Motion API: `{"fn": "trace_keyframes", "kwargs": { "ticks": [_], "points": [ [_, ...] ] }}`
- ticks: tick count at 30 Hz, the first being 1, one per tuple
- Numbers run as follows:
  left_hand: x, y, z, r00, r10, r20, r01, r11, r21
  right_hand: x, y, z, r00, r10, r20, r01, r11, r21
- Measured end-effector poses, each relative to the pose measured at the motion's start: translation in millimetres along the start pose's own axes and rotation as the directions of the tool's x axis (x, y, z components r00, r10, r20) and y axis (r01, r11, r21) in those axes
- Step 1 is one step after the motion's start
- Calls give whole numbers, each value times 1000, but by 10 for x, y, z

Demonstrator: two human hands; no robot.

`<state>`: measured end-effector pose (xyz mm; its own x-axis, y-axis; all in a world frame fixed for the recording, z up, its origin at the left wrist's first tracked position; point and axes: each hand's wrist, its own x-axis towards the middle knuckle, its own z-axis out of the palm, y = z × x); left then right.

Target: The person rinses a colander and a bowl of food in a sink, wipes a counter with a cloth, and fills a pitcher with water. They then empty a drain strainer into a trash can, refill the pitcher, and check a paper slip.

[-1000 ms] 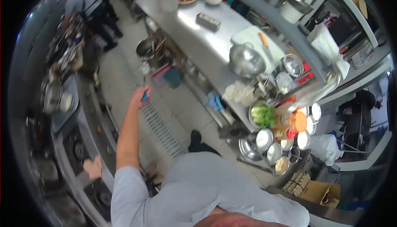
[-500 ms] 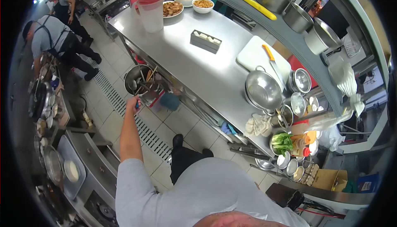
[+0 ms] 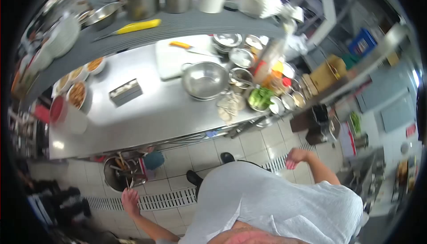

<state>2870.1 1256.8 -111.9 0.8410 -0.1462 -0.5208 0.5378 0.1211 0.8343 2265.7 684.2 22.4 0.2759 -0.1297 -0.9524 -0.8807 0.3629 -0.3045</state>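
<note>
My left hand [image 3: 130, 202] is low at the left, beside a metal pot [image 3: 109, 179] that holds several utensils [image 3: 122, 166]. Its fingers look closed near the pot's rim; blur hides what they hold, if anything. Away to the right hangs my right hand [image 3: 297, 157], its fingers loosely bent and apart, with nothing visible in them. Below it runs a floor drain grate [image 3: 278, 163]. A blue-grey round container [image 3: 153, 160] stands close to the pot.
A steel table [image 3: 147, 130] carries a plastic jug [image 3: 73, 119], a grey box [image 3: 126, 94], a cutting board [image 3: 167, 59] with an orange-handled knife [image 3: 180, 45], a metal bowl [image 3: 205, 80], a cloth [image 3: 230, 107] and leafy greens [image 3: 261, 98]. Overhead, a shelf [image 3: 178, 24] holds pots and a yellow-handled tool [image 3: 140, 26].
My view has swung to the right, bringing the right hand into sight. The left hand remains beside the pot; the blue-green thing seen in it earlier no longer shows.
</note>
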Motion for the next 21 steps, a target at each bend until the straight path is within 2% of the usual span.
{"fn": "trace_keyframes", "kwargs": {
  "ticks": [1, 2, 3, 4, 5, 6, 7, 8, 9, 10, 11, 12, 13, 14, 15, 17, 19, 20, 21],
  "points": [
    [-280, 175, 191, 998, 47, 36, -45, 997, -65, -274, 52, -104, 1000, -25, 11, 21, 965, 263],
    [-156, 59, 8, 992, -11, 125, -13, 982, 190, -239, 451, -371, 999, -28, -43, 44, 897, 440],
    [-7, -181, -290, 979, -82, 189, -5, 906, 422, -192, 677, -463, 970, -117, -212, 39, 939, -341],
    [41, -349, -434, 961, -159, 228, -18, 781, 624, -131, 933, -571, 906, -202, -373, -257, 437, -862],
    [-23, -365, -407, 966, -118, 230, -159, 429, 889, -284, 765, -412, 776, -228, -588, -561, 178, -808],
    [-142, -324, -204, 967, -63, 247, -248, -6, 969, -165, 671, -669, 728, -355, -587, -280, 628, -726],
    [-316, -217, 74, 961, -17, 276, -254, -447, 858, -35, 549, -985, 643, -446, -622, 139, 867, -478],
    [-544, 7, 465, 943, 202, 263, -280, 62, 958, 61, 226, -1256, 406, -675, -616, 212, 725, -655],
    [-707, 185, 901, 881, 288, 374, -433, 179, 883, -200, -423, -1178, 227, -733, -641, 268, 680, -683],
    [-817, 304, 1405, 796, 391, 461, -580, 279, 765, -317, -940, -1199, 96, -696, -712, 252, 709, -659],
    [-894, 385, 1910, 705, 401, 585, -694, 220, 686, -336, -1343, -1380, -73, -749, -659, 189, 638, -746],
    [-1000, 455, 2445, 598, 399, 695, -792, 159, 590, -292, -1705, -1607, -73, -710, -700, 253, 666, -702],
    [-1273, 468, 3101, 574, 424, 701, -819, 310, 483, -255, -2052, -1821, -122, -721, -682, 361, 608, -707],
    [-1576, 524, 3693, 585, 346, 733, -808, 325, 491, -250, -2387, -1978, -193, -688, -699, 385, 602, -699],
    [-1865, 564, 4246, 593, 270, 758, -796, 340, 501, -80, -2663, -2230, -344, -671, -657, 452, 495, -742],
    [-2309, 471, 5196, 398, 263, 879, -901, 294, 320, 123, -3214, -2537, -573, -619, -537, 413, 348, -842],
    [-2565, 318, 5936, 230, 259, 938, -955, 247, 166, 121, -3476, -2732, -207, -770, -604, 528, 432, -731],
    [-2672, 288, 6212, 208, 249, 946, -955, 259, 142, 93, -3477, -2761, 3, -804, -594, 558, 494, -667],
    [-2748, 284, 6455, 181, 246, 952, -956, 272, 112, -86, -3350, -2710, 53, -841, -539, 611, 455, -648]
  ]
}}
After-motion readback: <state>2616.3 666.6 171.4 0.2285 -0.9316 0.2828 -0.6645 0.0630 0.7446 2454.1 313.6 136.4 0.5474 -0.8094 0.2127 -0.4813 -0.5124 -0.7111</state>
